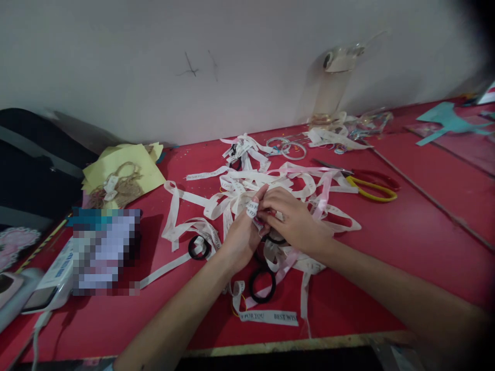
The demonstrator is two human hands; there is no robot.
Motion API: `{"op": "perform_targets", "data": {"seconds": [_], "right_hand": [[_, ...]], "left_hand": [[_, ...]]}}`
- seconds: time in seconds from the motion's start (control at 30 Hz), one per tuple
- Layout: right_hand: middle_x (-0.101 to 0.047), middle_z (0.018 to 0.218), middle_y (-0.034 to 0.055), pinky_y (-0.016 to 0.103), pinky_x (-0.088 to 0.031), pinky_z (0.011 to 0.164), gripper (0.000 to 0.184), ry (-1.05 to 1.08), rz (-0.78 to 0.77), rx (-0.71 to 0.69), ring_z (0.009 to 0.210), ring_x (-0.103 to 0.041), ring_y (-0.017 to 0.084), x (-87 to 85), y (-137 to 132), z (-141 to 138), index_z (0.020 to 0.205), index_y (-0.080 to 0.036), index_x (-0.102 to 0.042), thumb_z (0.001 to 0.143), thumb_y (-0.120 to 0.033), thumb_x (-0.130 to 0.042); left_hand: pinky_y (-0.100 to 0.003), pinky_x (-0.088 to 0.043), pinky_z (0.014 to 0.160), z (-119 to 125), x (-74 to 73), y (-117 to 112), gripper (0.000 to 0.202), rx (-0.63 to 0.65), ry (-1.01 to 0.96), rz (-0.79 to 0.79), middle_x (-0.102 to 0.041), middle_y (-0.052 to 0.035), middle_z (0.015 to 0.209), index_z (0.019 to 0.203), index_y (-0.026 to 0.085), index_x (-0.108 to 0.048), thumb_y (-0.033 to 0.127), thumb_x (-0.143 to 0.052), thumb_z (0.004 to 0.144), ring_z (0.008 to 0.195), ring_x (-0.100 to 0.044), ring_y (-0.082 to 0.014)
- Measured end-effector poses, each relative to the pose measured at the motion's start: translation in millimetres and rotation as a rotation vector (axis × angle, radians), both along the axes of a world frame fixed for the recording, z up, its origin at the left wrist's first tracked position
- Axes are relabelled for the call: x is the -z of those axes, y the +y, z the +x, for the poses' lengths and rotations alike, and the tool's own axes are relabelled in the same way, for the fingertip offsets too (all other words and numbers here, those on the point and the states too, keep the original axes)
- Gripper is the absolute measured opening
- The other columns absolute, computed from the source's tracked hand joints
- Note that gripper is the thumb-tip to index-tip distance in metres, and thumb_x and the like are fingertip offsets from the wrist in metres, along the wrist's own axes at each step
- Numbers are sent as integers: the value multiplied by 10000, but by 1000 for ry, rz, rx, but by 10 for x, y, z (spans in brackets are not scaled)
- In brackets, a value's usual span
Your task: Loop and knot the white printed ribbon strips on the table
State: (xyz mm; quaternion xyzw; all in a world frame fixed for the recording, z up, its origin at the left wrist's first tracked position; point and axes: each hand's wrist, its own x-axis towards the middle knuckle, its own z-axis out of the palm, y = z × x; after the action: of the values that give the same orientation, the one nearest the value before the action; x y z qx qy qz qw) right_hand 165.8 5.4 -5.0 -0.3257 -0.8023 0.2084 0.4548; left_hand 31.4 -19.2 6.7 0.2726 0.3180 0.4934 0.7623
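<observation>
My left hand (244,238) and my right hand (292,215) meet over a heap of ribbons in the middle of the red table. A white printed ribbon (252,208) lies wrapped over the left thumb area, and the fingers close on it. Pinched fingers of my right hand meet at the same ribbon; the fingertips are partly hidden. Just below the hands a black hair tie (275,238) shows in part. Nearer the table's front edge lie another black ring (262,285) and a ribbon strip (268,317) reading "FOR YOU" and "BEST WIS".
Scissors with yellow and red handles (373,191) lie right of the ribbons. A clear dispenser (334,85) stands against the wall. Yellow paper (149,172), twine (126,188), a white device (48,293) and a dark bag (34,154) occupy the left side. Turquoise material (444,121) lies far right.
</observation>
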Motion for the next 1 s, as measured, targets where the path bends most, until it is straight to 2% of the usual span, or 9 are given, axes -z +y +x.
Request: {"op": "perform_targets", "data": {"seconds": [0.13, 0.27, 0.43, 0.57, 0.73, 0.87, 1.0], "right_hand": [[-623, 919, 60, 398, -457, 843, 94, -55, 44, 3, 935, -531, 219, -10, 10, 18, 907, -204, -628, 870, -134, -577], [-632, 887, 60, 408, -453, 833, 103, -141, 136, -15, 913, -519, 226, -25, 23, 24, 918, -214, -649, 898, -190, -551], [-657, 939, 65, 401, -451, 883, 159, -265, 212, -129, 981, -540, 240, -2, 2, 5, 950, -221, -686, 909, -224, -533], [-656, 963, 48, 392, -465, 880, 181, -245, 199, -125, 965, -563, 226, 36, 5, 22, 973, -251, -674, 918, -216, -505], [-665, 972, 63, 400, -478, 861, 164, -157, 175, -32, 950, -581, 217, 25, -6, 52, 991, -227, -648, 930, -206, -497], [-664, 971, 55, 342, -494, 854, 138, -70, 97, -9, 970, -603, 193, -8, -46, 52, 975, -221, -641, 915, -172, -526], [-663, 971, 55, 346, -498, 864, 135, -92, 116, 3, 971, -604, 192, 9, -40, 57, 977, -207, -638, 915, -163, -526]], "left_hand": [[-147, -417, 641, 8, 1, 5, 326, 14, -1, 1, -634, 4, 1050, 1183, 298, -635, 358, -563, 872, 744, -510, -60], [-157, -440, 679, 13, 44, 22, 333, -15, -26, 27, -643, -1, 1041, 1197, 294, -624, 366, -542, 882, 757, -531, -64], [-171, -453, 633, -8, 90, 53, 416, 40, -18, 9, -654, -14, 963, 1224, 259, -611, 476, -442, 911, 683, -541, -68], [-174, -452, 642, -14, 61, 53, 426, 33, -4, 31, -652, -15, 928, 1242, 251, -597, 469, -441, 912, 703, -554, -76], [-162, -421, 616, -29, 24, 48, 355, 18, -25, 4, -635, 2, 884, 1192, 247, -629, 390, -507, 891, 677, -512, -62], [-149, -369, 539, -56, 29, 54, 370, 37, -23, -10, -595, 2, 873, 1162, 237, -647, 439, -500, 889, 653, -457, -56], [-147, -355, 532, -71, 35, 53, 367, 46, -23, -7, -542, 12, 854, 1164, 238, -644, 438, -498, 893, 639, -416, -50]]}}
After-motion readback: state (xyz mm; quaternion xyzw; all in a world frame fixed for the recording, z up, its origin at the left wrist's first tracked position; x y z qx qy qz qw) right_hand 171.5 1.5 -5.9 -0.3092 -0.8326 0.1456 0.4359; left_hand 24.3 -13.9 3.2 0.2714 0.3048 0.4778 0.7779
